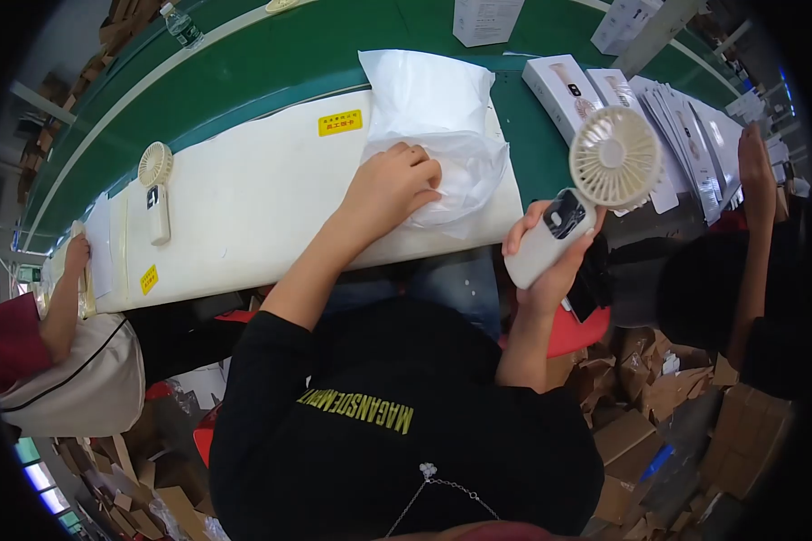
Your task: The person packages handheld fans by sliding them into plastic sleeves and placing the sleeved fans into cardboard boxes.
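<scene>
My right hand (558,270) is wrapped round the handle of a cream handheld fan (541,257). The fan's round grille faces up and its dark display panel shows. My left hand (395,191), fingers bent and pinched together, grips the near part of a white plastic bag (465,176) on the worktable. Another white plastic bag (429,90) lies flat just behind it. What is inside the bags, if anything, cannot be made out. A second cream handheld fan (159,212) lies on the white table covering, well to the left of my left hand.
White printed fan boxes (564,95) and flattened cartons (686,135) lie at the right. A water bottle (182,27) stands at the back left. Co-workers' arms (758,189) are at both sides. Torn cardboard (622,442) litters the floor.
</scene>
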`<state>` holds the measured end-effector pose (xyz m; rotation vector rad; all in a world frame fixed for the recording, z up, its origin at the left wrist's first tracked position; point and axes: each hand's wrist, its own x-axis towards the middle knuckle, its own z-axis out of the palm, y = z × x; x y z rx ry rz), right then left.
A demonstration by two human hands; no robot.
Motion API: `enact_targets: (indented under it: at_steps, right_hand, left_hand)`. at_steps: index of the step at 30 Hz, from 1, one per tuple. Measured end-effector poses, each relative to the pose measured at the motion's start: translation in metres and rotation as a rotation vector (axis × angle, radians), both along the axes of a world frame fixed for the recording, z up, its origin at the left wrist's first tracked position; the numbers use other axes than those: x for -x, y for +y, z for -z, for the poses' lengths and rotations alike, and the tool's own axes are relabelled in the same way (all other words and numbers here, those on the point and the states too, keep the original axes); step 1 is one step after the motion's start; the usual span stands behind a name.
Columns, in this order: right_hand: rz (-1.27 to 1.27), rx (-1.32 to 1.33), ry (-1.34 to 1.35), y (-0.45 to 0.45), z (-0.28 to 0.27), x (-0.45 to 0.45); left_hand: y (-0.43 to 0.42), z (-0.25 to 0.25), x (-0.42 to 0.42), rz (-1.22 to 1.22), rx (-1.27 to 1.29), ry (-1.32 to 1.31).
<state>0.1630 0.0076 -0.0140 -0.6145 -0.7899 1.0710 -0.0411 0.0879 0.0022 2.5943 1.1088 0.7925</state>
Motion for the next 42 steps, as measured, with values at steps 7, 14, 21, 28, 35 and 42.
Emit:
enact_targets:
  at_steps: [7, 14, 21, 28, 35, 42]
  right_hand:
    - [-0.699, 0.021, 0.439, -0.035, 0.035, -0.006]
    - [-0.748, -0.024, 0.244, -0.019, 0.032, 0.03]
    - [-0.01, -0.17, -1.208, -0.001, -0.009, 0.017]
    - [0.122, 0.01, -0.511, 0.0, -0.008, 0.044]
    - [0.053, 0.085, -0.18, 0.008, -0.024, 0.054]
    - [0.282, -0.015, -0.145, 0.013, -0.019, 0.069]
  left_hand:
    - [0.011, -0.007, 0.012, -0.004, 0.558, -0.302]
    - [-0.006, -0.001, -0.006, -0.026, 1.046, -0.816]
    - [-0.016, 0.004, 0.009, -0.076, 0.184, -1.135]
    - [-0.087, 0.02, -0.043, 0.033, 0.952, -1.29]
    - [-0.078, 0.018, -0.031, 0.066, 0.843, -0.983]
    - [-0.092, 0.025, -0.016, 0.075, 0.858, -1.077]
